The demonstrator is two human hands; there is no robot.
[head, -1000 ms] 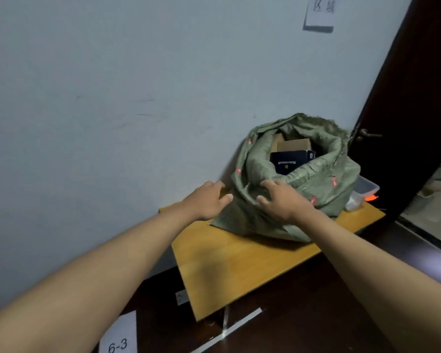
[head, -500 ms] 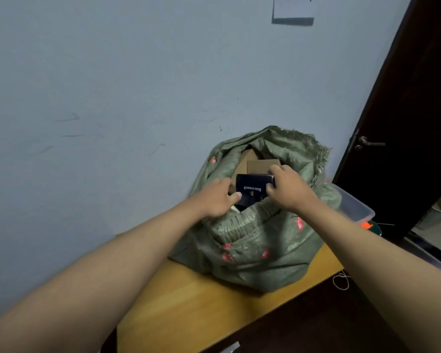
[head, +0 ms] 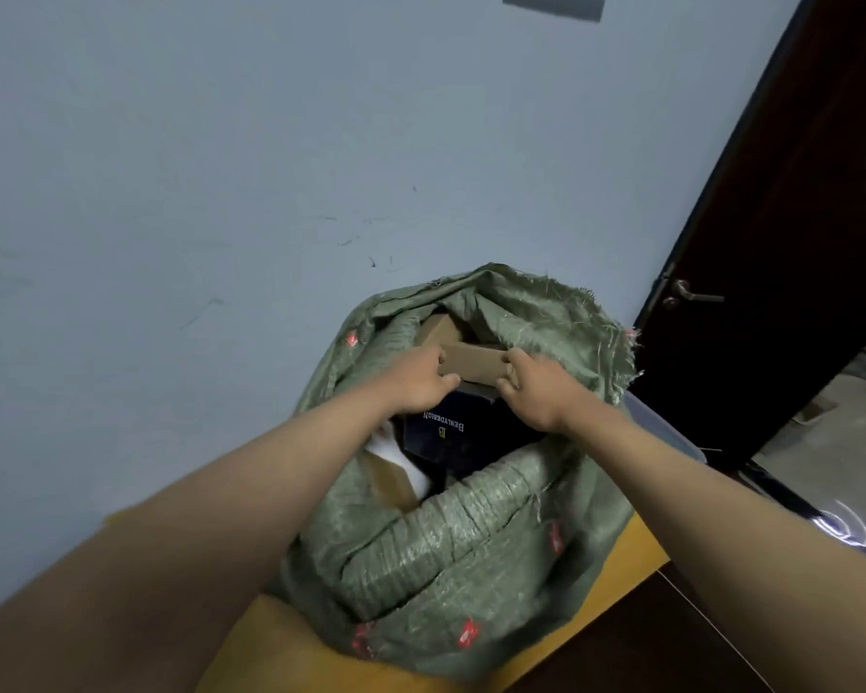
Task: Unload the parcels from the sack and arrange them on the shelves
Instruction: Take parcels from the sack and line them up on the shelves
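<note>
1. Two hands reach into the open mouth of the green woven plastic sack (head: 451, 557): the left hand (head: 418, 385) and right hand (head: 536, 392) curl round opposite ends of a flat brown cardboard parcel (head: 473, 365).
2. That parcel lies at the sack's 12 o'clock side, over a dark navy printed box (head: 451, 437); another brown carton (head: 391, 480) sits at 8 o'clock.
3. Judged step: first pick. Next, lift it straight up, clear of the frayed rim, then carry it to shelves, which are not in view.

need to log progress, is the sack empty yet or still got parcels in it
Not empty: the sack still holds a brown box, gripped by both hands, and a dark blue box.
</note>
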